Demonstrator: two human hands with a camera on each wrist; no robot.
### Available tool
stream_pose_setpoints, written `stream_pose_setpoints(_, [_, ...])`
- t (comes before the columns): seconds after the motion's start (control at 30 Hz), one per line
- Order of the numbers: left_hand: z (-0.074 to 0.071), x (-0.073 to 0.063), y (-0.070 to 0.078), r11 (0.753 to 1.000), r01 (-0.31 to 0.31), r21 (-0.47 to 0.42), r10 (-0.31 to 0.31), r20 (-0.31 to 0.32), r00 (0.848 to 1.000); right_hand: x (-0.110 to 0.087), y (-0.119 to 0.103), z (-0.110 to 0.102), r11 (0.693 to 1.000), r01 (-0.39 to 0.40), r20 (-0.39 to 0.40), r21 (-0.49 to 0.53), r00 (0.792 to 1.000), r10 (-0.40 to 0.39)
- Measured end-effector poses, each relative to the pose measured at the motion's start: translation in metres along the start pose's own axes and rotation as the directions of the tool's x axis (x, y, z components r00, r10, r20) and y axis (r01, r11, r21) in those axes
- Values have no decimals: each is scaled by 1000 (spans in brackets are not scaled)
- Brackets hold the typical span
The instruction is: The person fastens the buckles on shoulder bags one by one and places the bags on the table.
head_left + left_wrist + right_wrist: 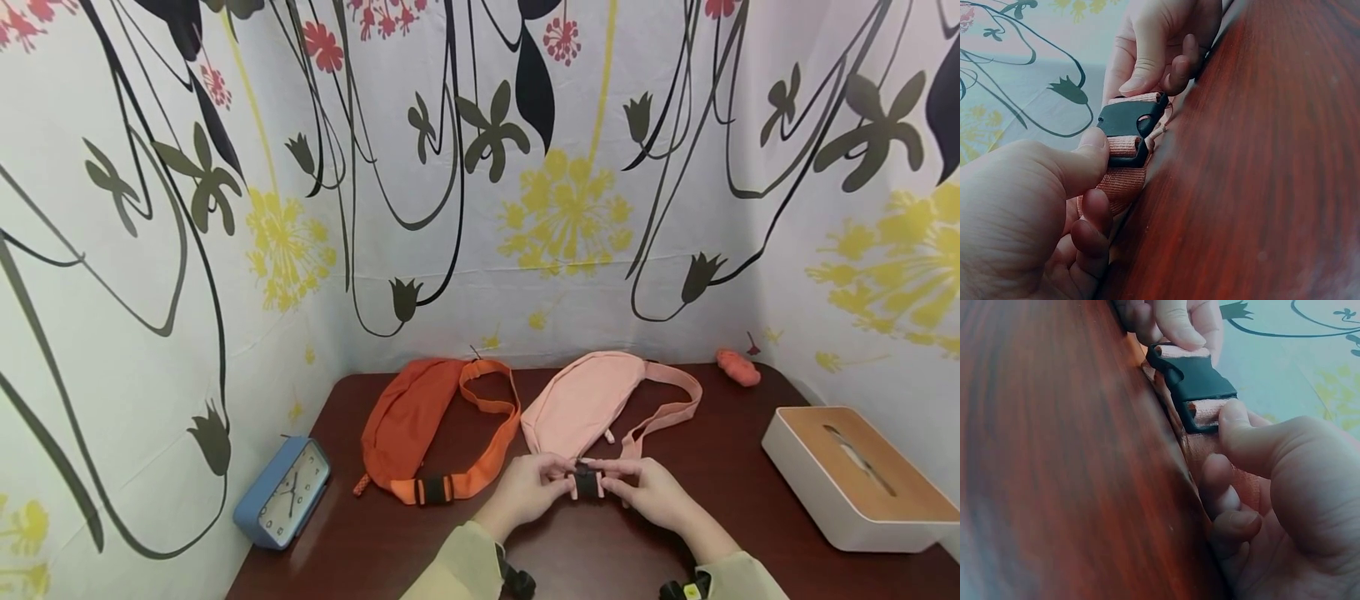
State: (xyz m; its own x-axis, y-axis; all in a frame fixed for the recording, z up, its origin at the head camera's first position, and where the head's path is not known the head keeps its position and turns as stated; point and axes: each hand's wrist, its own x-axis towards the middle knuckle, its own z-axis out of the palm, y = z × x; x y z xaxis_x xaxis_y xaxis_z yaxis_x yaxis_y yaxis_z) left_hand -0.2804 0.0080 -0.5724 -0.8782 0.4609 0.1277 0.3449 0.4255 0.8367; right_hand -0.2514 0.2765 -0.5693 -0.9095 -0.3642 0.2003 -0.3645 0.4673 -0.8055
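A pink waist bag [583,393] lies near the back of the table, its webbing strap curving off to the right. At the near end of the bag, a black side-release buckle [1200,380] has its two halves joined. My left hand [529,492] pinches the buckle's left end and its pink strap [1124,145] between thumb and fingers. Opposite it, my right hand [654,493] pinches the other end, the thumb lying over the folded strap. Left of the pink one is an orange waist bag [412,415], its black buckle [434,490] fastened.
A blue alarm clock [283,492] stands at the table's left edge. On the right sits a white tissue box [806,483] with a wood-coloured top. A small coral-coloured bundle [738,367] lies at the back right corner. Patterned cloth [465,242] hangs behind and beside the table.
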Motion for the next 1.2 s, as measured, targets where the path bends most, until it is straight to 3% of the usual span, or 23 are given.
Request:
stream_pose_setpoints(0.5, [1, -2, 0, 1000, 14, -10, -14, 12, 1000, -1, 2, 1, 999, -33, 32, 31, 999, 32])
stream_pose_setpoints(0.77, [1, -2, 0, 1000, 9, -14, -8, 11, 1000, -1, 5, 0, 1000, 7, 29, 19, 1000, -8])
stream_pose_setpoints(1.2, [0, -3, 0, 1000, 1, -11, -1, 13, 1000, 0, 4, 0, 1000, -7, 31, 16, 999, 6])
